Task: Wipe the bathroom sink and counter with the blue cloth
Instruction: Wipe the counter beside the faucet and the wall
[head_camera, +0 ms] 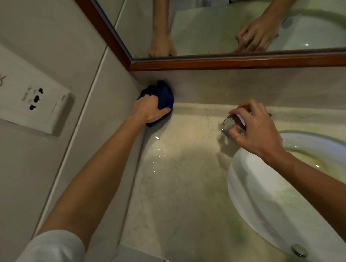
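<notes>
Two hands worked over the wet, veined marble counter (181, 179) beside the white sink (249, 202). Left hand (150, 110) gripped the bunched dark-blue cloth (164, 94) in the back corner; right hand (254, 132) pinched a shiny metal object (230, 127).

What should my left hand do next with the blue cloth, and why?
Probably draw the blue cloth out of the back corner and toward you along the counter. Your left hand grips it bunched against the wall, water glints on the marble nearer you, and your right hand holds the shiny metal object.
</notes>
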The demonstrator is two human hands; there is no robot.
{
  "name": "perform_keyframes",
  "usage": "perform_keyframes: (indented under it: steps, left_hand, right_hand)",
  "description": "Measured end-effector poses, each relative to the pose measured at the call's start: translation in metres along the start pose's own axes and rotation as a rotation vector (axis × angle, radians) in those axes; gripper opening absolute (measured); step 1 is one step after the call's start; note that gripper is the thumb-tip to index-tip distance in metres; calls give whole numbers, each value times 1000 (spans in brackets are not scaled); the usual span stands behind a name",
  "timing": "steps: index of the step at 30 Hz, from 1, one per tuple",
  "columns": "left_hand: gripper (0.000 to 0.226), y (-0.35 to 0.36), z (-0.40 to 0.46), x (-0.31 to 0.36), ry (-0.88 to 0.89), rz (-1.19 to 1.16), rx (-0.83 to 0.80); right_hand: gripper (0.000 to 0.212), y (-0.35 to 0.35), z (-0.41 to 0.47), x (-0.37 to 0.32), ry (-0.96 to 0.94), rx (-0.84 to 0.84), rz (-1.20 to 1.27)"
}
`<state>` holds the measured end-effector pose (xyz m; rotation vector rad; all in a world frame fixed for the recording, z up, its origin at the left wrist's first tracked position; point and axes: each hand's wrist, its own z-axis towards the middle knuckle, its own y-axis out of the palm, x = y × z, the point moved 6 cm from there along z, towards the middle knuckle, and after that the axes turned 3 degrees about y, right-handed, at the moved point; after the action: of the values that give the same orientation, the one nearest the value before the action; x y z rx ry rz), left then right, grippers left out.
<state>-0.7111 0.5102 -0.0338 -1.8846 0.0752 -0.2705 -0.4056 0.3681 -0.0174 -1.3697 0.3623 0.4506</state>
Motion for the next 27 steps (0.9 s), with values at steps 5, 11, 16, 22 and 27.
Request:
perform_keyframes:
  steps: [5, 11, 16, 22, 27]
  left_hand:
    - [38, 59, -4, -7, 136, 430, 40]
    - [26, 77, -14, 5, 327, 708, 77]
    - [30, 68, -35, 20, 494, 821, 71]
    - [17, 84, -41, 23, 692, 838, 250]
    - [15, 90, -32, 22, 725, 866, 275]
  right_hand:
    - [36, 0, -1, 0, -3, 24, 12]
    - [37, 0, 0, 1, -17, 28, 20]
    - [38, 0, -1, 1, -14, 34, 28]
    - [37, -1, 0, 0, -16, 56, 16]
    - [38, 0, 1, -1, -21, 36, 0]
